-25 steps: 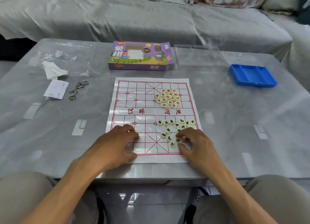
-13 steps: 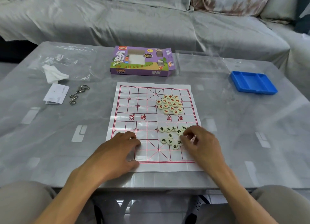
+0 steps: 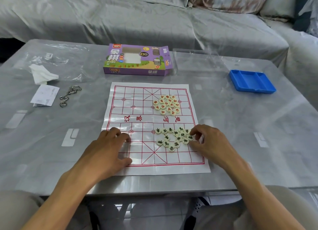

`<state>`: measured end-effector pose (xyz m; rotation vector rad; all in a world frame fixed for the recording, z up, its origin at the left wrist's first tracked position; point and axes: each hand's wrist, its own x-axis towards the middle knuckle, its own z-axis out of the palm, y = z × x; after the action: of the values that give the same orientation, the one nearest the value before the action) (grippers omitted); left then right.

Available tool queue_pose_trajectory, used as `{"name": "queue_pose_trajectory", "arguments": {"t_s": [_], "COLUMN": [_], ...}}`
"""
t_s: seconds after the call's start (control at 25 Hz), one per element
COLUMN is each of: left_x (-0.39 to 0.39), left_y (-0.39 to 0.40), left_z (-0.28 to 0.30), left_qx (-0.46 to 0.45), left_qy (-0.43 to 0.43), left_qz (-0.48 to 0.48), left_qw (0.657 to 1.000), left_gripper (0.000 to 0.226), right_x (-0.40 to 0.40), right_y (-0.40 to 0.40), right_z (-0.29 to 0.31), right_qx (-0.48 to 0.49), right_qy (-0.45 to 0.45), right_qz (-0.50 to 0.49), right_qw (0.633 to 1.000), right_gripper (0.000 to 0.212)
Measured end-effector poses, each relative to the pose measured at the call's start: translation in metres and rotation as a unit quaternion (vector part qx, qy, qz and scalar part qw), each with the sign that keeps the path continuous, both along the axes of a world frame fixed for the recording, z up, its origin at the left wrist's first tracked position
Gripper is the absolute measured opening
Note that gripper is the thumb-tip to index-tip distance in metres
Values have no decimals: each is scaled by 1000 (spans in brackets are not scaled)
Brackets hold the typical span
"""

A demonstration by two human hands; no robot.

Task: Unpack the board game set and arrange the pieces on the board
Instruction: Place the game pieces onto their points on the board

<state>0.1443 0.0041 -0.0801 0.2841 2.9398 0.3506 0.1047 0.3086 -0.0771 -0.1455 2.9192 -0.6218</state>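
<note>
The white paper board with a red grid lies flat on the grey table. A tight cluster of red-lettered pieces sits on its far right half. A looser cluster of black-lettered pieces lies on its near right half. My left hand rests on the board's near left corner, fingers spread on the sheet and holding nothing. My right hand is at the right edge of the black cluster, with index finger and thumb curled round a black-lettered piece.
The purple game box lies beyond the board, with a clear plastic lid to its right. A blue tray sits at far right. A tissue, folded paper and metal rings lie at left. A covered sofa stands behind.
My right hand has moved from the near edge of the black cluster up to its right side, and its fingers have curled round a piece. My left hand has stayed on the board.
</note>
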Motion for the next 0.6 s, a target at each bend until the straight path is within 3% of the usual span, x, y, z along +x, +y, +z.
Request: {"name": "queue_pose_trajectory", "arguments": {"t_s": [0.36, 0.6], "left_x": [2, 3], "left_y": [-3, -4], "left_z": [2, 4], "left_qx": [-11, -15], "left_qy": [-20, -24], "left_qz": [3, -1], "left_qw": [1000, 1000], "left_gripper": [72, 72], "right_x": [-10, -21], "right_y": [-7, -7], "right_z": [-8, -14], "right_qx": [-5, 16], "right_qy": [74, 68], "right_qz": [10, 8], "right_qw": [997, 998], "right_gripper": [19, 15]}}
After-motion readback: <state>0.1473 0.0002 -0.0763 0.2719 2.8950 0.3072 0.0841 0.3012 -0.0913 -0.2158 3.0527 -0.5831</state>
